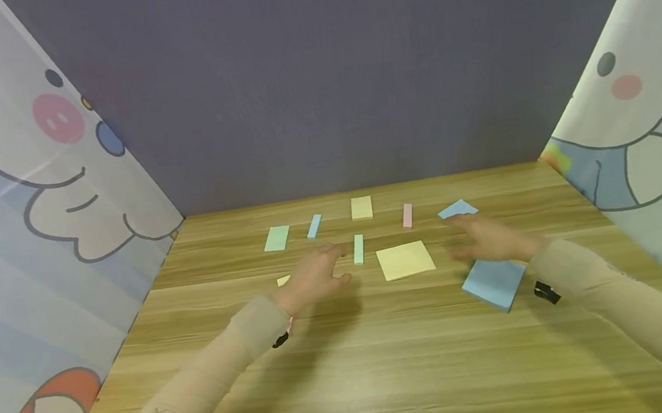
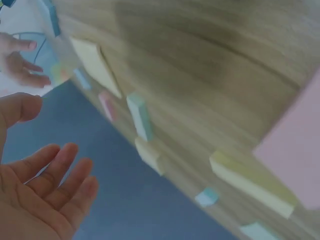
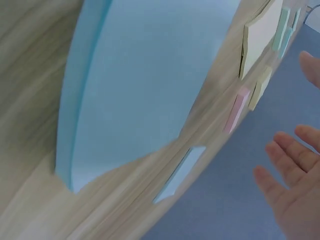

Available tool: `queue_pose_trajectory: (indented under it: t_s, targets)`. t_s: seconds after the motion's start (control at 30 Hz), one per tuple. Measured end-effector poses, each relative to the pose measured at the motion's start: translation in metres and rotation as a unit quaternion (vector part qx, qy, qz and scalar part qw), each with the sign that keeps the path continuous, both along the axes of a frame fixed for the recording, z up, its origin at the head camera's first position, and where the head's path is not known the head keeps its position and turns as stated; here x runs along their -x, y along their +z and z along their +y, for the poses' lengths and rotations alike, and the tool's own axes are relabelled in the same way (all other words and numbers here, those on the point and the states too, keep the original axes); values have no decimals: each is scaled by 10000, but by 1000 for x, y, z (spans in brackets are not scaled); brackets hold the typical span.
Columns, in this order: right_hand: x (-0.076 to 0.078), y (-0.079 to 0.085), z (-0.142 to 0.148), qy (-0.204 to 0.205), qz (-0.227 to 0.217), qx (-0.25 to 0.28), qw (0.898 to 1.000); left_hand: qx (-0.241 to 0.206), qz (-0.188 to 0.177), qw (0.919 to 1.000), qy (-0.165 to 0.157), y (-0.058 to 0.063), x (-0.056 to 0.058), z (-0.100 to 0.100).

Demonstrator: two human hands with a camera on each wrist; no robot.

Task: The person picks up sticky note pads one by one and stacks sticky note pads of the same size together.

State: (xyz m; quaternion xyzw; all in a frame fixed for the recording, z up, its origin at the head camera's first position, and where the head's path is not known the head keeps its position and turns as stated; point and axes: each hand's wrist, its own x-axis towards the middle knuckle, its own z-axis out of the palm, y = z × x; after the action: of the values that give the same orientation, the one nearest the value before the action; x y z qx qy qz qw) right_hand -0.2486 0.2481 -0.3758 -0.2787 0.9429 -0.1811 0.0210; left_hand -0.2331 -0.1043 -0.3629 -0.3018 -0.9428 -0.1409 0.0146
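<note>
My left hand (image 1: 313,277) hovers over the left part of the table, fingers spread and nothing held. Beneath its wrist, a yellow sticky-note pad (image 1: 283,280) and a pink pad (image 2: 295,145) are mostly hidden in the head view. A thin green strip pad (image 1: 358,249) lies just beyond its fingertips. On the right, my other hand (image 1: 490,240) is also in the air with relaxed fingers, holding nothing. Below it lies a thick square blue sticky-note pad (image 1: 494,286), partly covered by the hand. A smaller blue pad (image 1: 457,207) shows past its fingertips.
Between the hands lies a large yellow pad (image 1: 406,260). Farther back are a green pad (image 1: 276,238), a blue strip (image 1: 314,226), a small yellow pad (image 1: 361,207) and a pink strip (image 1: 408,215). A dark panel (image 1: 339,74) borders the wooden table (image 1: 359,382) behind; printed curtains flank it.
</note>
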Motion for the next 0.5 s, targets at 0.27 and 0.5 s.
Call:
queue_pose_trajectory:
  t_s: [0.27, 0.5]
  targets:
    - [0, -3, -7, -43, -494, -78, 9987, 120, -512, 9986, -46, -17, 6, 17]
    - [12, -7, -6, -146, -443, -47, 9989, 277, -727, 9970, -36, -20, 12, 32]
